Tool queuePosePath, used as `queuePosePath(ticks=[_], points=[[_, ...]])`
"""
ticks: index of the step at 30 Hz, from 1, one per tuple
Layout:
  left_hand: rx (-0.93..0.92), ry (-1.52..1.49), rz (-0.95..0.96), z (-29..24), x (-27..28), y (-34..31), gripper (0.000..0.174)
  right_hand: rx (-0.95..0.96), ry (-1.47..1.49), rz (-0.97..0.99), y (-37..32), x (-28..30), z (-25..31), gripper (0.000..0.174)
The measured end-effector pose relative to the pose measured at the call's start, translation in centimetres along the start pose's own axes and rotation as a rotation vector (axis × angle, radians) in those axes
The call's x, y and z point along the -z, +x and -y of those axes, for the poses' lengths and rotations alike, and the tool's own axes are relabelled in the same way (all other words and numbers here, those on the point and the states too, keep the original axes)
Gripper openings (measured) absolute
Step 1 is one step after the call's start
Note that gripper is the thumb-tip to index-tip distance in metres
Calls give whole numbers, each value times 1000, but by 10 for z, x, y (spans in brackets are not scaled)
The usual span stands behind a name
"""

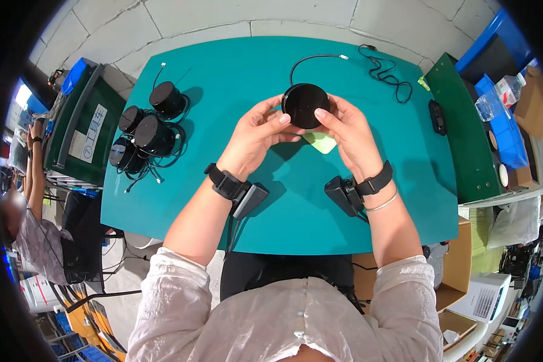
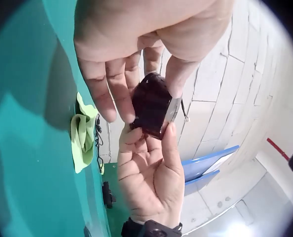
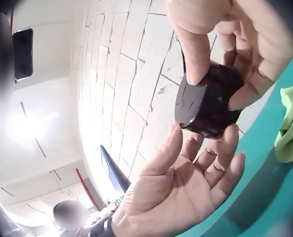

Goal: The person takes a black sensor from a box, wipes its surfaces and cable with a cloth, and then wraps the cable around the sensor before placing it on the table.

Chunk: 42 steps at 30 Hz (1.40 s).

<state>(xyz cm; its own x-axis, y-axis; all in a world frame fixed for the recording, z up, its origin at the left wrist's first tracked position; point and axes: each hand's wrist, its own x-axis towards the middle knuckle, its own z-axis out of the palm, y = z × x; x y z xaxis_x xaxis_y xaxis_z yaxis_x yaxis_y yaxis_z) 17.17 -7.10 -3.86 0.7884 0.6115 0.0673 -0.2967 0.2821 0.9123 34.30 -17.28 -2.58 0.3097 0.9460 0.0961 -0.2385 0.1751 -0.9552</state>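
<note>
The left hand (image 1: 254,134) and right hand (image 1: 351,134) meet around the black puck (image 1: 305,105), each pinching its rim with thumb and fingertips above the teal table (image 1: 223,120) (just over the green cloth (image 1: 323,143)), likely so the flat face stays bare for a look.

The teal desk (image 1: 235,66) has rounded corners. Near its left edge sits a tight cluster of black cylinders (image 1: 148,130) with their cables tangled around them. A yellow-green cloth (image 1: 321,142) lies crumpled near the middle. Toward the far right a black cable (image 1: 387,72) lies in loose loops. Beside it rests the white plug end of a thin lead (image 1: 320,57).
</note>
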Motion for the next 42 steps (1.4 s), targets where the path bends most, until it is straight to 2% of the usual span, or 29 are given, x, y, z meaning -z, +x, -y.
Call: queuePosePath(ticks=[5, 9, 12, 16, 18, 21, 24, 26, 34, 38, 42], points=[[18, -69, -44, 1, 3, -1, 50, -120, 66, 3, -1, -1, 4, 34], [22, -149, -19, 6, 4, 1, 44, -90, 21, -9, 0, -2, 5, 35], [33, -97, -12, 6, 5, 0, 42, -80, 17, -20, 1, -2, 4, 35], [39, -106, -4, 2, 0, -1, 44, -37, -23, -62, 0, -4, 2, 35], [51, -250, 17, 1, -3, -1, 45, -5, -53, -71, -1, -9, 2, 36], [54, -143, -43, 3, -6, -3, 45, -3, -128, -45, -1, -7, -1, 37], [88, -131, -17, -2, -5, -4, 43, -9, -226, -16, 1, 1, -8, 38], [78, -167, 21, -3, -2, -1, 41, -77, -81, -28, 1, 3, -6, 40], [162, -246, 61, 3, 6, -4, 45, -71, -150, -34, 0, 6, -3, 40], [225, -315, 101, 6, 10, -5, 45, -93, 2, 11, -1, 4, 5, 37], [156, -370, 96, 2, 7, -4, 44, -44, 50, 72, 1, 4, 1, 34]])
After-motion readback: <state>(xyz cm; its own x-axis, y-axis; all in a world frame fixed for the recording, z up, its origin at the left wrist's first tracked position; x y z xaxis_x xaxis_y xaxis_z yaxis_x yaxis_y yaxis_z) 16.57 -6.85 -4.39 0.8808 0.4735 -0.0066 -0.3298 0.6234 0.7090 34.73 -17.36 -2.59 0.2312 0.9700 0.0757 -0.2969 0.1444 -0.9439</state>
